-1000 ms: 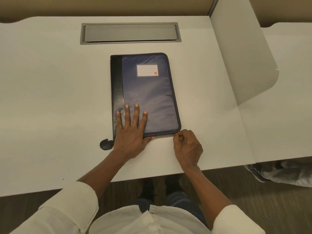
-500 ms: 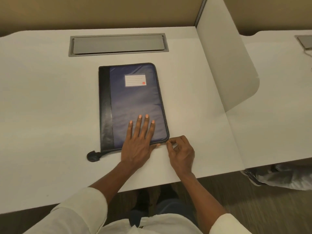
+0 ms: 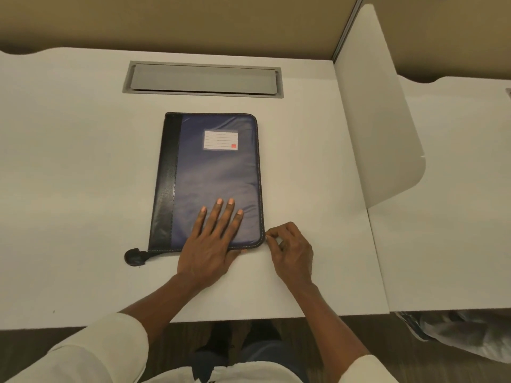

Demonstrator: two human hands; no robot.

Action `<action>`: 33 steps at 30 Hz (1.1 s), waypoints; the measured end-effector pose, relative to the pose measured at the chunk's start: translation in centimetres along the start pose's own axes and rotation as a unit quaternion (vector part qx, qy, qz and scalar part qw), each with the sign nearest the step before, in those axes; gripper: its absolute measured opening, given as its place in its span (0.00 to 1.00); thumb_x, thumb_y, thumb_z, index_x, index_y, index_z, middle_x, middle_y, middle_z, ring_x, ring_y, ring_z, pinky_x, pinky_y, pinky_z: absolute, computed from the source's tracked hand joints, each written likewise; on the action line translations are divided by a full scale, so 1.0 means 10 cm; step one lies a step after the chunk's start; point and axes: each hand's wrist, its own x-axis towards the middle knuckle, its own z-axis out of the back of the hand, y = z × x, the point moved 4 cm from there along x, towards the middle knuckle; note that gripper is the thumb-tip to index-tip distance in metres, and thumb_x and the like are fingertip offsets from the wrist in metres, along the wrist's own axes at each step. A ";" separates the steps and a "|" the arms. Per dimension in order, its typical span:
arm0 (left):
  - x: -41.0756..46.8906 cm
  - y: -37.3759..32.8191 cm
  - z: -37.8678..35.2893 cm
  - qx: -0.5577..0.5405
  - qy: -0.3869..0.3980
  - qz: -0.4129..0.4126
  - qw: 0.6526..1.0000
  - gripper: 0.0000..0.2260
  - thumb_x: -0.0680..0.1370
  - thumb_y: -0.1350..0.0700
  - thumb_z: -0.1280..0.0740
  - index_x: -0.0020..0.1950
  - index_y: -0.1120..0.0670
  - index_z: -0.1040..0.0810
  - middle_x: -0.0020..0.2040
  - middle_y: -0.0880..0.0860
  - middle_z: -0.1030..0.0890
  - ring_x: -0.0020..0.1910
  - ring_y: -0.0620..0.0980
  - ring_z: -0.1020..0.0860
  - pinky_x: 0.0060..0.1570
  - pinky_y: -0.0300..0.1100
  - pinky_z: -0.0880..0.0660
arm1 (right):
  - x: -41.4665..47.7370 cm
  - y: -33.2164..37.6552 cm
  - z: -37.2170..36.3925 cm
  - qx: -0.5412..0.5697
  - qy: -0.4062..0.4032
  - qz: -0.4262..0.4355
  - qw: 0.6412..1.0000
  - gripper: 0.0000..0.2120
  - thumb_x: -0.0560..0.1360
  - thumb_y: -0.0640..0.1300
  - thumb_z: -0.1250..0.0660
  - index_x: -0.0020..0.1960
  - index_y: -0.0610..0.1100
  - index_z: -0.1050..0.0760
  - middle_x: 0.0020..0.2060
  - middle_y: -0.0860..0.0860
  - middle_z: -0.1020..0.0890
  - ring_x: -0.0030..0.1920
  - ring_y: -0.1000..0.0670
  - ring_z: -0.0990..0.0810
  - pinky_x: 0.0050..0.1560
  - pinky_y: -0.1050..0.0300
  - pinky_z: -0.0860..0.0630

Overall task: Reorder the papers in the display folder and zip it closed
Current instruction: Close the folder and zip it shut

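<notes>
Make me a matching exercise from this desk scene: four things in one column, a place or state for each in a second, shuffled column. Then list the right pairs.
Things
1. left hand
2. right hand
3. label
4. grey hatch

Places or states
A. set into the desk, beyond the folder
B. fingers curled, pinching at the folder's near right corner
C. lying flat on the folder's near end, fingers straight
D. on the far half of the folder's front

Pairs: 1-C, 2-B, 3-D, 4-A
</notes>
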 end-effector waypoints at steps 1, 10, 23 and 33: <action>0.00 -0.01 0.01 0.003 0.000 0.000 1.000 0.37 0.85 0.32 0.51 0.88 0.52 0.53 0.88 0.56 0.54 0.86 0.60 0.54 0.82 0.64 0.46 | 0.04 0.01 0.01 0.004 -0.001 0.000 1.000 0.03 0.77 0.43 0.24 0.48 0.48 0.17 0.45 0.57 0.19 0.39 0.58 0.22 0.38 0.72 0.26; 0.04 -0.13 0.07 -0.004 0.007 0.047 0.999 0.42 0.82 0.26 0.50 0.86 0.54 0.42 0.87 0.57 0.49 0.86 0.60 0.52 0.82 0.66 0.46 | 0.27 -0.03 0.04 0.021 0.038 0.030 0.999 0.04 0.77 0.44 0.24 0.46 0.50 0.18 0.45 0.58 0.20 0.32 0.60 0.25 0.35 0.69 0.29; 0.17 -0.40 0.01 -0.021 -0.062 0.142 0.988 0.49 0.77 0.21 0.47 0.84 0.59 0.37 0.86 0.59 0.43 0.86 0.62 0.48 0.81 0.69 0.46 | 0.50 -0.02 0.03 0.006 0.062 0.091 0.994 0.05 0.76 0.43 0.26 0.44 0.49 0.21 0.44 0.57 0.22 0.31 0.55 0.25 0.30 0.58 0.28; 0.16 -0.40 0.01 -0.030 -0.085 0.150 0.985 0.47 0.78 0.23 0.44 0.84 0.57 0.37 0.86 0.57 0.43 0.86 0.60 0.48 0.81 0.67 0.45 | 0.60 -0.03 0.02 -0.009 0.068 0.129 0.989 0.04 0.77 0.44 0.25 0.45 0.47 0.20 0.45 0.56 0.21 0.30 0.54 0.23 0.28 0.62 0.29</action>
